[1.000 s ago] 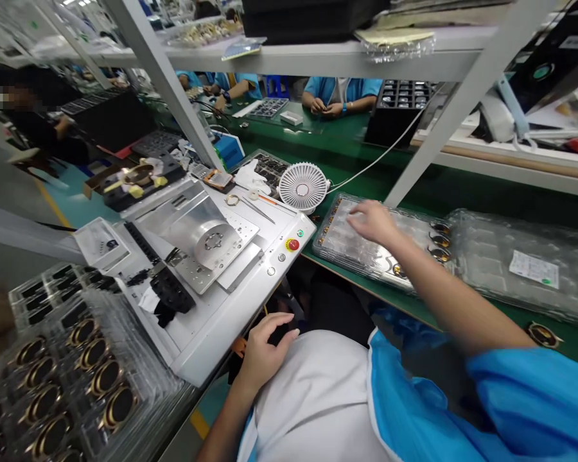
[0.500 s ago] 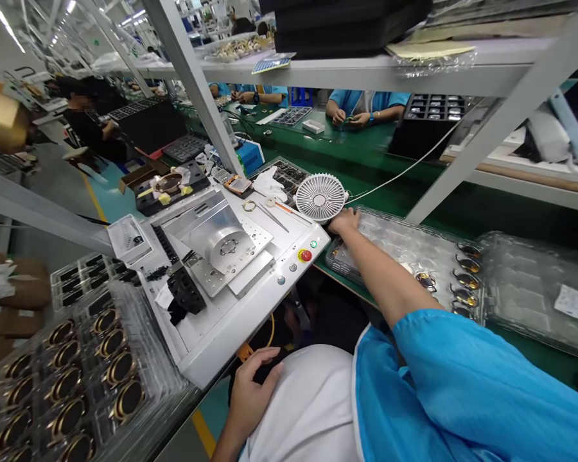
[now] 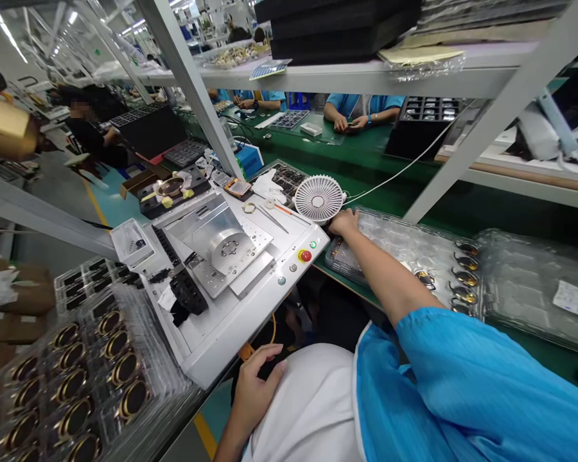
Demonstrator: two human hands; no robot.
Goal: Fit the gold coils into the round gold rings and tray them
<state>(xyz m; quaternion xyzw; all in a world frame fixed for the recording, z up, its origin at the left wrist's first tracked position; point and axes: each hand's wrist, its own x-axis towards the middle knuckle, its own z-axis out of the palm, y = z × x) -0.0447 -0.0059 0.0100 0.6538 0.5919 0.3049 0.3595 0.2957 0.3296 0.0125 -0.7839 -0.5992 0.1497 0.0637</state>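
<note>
My right hand (image 3: 344,222) reaches out to the lower right edge of a small white fan (image 3: 319,199). Its fingers are mostly hidden there, so whether they grip the fan cannot be made out. Under that forearm lies a clear plastic tray (image 3: 385,234) with a row of watch cases (image 3: 465,262) at its right end. My left hand (image 3: 260,385) lies in front of my white shirt, thumb and fingers apart, holding nothing. Nearest to it is the front edge of a white machine (image 3: 241,330) with a metal fixture (image 3: 228,247) on top.
Stacked clear trays of gold-rimmed watch cases (image 3: 74,417) stand at the lower left. A red stop button (image 3: 305,255) sits on the machine's corner, with tweezers (image 3: 273,219) behind it. A slanted shelf post (image 3: 443,160) rises at the right. Co-workers sit across the green bench.
The view has shifted slightly, so the trays at the left appear a little further right. Both hands keep nearly the same place and pose.
</note>
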